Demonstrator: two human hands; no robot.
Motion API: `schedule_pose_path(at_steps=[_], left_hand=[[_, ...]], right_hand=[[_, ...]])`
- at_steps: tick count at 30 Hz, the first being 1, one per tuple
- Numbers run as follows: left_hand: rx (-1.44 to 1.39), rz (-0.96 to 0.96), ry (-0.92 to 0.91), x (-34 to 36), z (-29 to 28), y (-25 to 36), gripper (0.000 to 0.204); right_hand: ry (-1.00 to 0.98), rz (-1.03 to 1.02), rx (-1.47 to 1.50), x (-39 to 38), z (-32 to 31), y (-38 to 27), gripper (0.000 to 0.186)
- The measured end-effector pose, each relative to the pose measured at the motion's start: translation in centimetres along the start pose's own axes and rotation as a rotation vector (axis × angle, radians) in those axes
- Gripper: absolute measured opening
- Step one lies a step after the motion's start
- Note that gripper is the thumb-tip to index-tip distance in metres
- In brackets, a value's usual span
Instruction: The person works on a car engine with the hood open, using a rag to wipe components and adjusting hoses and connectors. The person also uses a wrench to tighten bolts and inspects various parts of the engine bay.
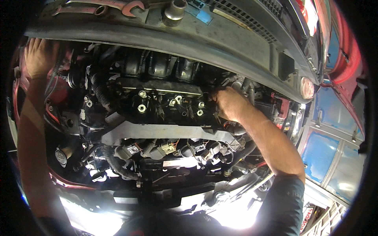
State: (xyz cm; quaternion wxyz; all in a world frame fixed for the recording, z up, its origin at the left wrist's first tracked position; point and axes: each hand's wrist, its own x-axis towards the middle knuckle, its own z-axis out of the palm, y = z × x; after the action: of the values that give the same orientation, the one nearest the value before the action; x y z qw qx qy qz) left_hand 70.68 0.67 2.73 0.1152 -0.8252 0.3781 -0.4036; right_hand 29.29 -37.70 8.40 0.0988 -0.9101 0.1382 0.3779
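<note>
An open engine bay fills the middle of the view. My left hand rests with straight fingers at the top left, against the lower edge of the grey cowl panel. My right hand reaches in at the right end of the metal fuel rail, fingers curled down among dark parts; what they hold is hidden. Above the rail sit black intake runners. Below it run a grey bracket and a row of connectors with corrugated hoses.
Wrenches, a socket and a small blue item lie on the cowl. A battery is at the right. Beyond the car are a red body panel and blue-and-grey panels.
</note>
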Motion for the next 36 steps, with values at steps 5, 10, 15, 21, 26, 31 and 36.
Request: schedule_pose_path(at_steps=[5, 10, 15, 21, 26, 31, 36], left_hand=[[-0.005, -0.016, -0.016, -0.1, 0.0, 0.0, 0.035], [-0.026, 0.000, 0.027, 0.0, -0.3, 0.2, 0.036], [-0.044, 0.005, 0.046, 0.0, -0.1, 0.1, 0.035], [-0.069, 0.026, 0.044, -0.2, 0.5, -0.4, 0.034], [-0.074, 0.019, 0.059, -0.2, 0.4, -0.3, 0.033], [-0.061, 0.017, 0.054, 0.0, 0.0, 0.0, 0.032], [-0.079, 0.007, 0.111, 0.2, -0.4, 0.4, 0.031]], right_hand=[[0.030, 0.042, -0.058, -0.2, 0.7, 0.5, 0.037], [0.021, 0.175, -0.193, -0.5, 0.1, 0.0, 0.029], [-0.189, 0.258, -0.108, -0.5, -0.9, -1.1, 0.024], [0.026, 0.189, -0.140, -0.7, -0.1, -0.9, 0.018], [-0.058, 0.171, -0.199, -0.3, 0.3, -0.6, 0.021], [-0.036, 0.172, -0.223, -0.3, 0.3, -0.8, 0.022], [-0.046, 0.165, -0.142, -0.4, 0.2, -0.7, 0.025]])
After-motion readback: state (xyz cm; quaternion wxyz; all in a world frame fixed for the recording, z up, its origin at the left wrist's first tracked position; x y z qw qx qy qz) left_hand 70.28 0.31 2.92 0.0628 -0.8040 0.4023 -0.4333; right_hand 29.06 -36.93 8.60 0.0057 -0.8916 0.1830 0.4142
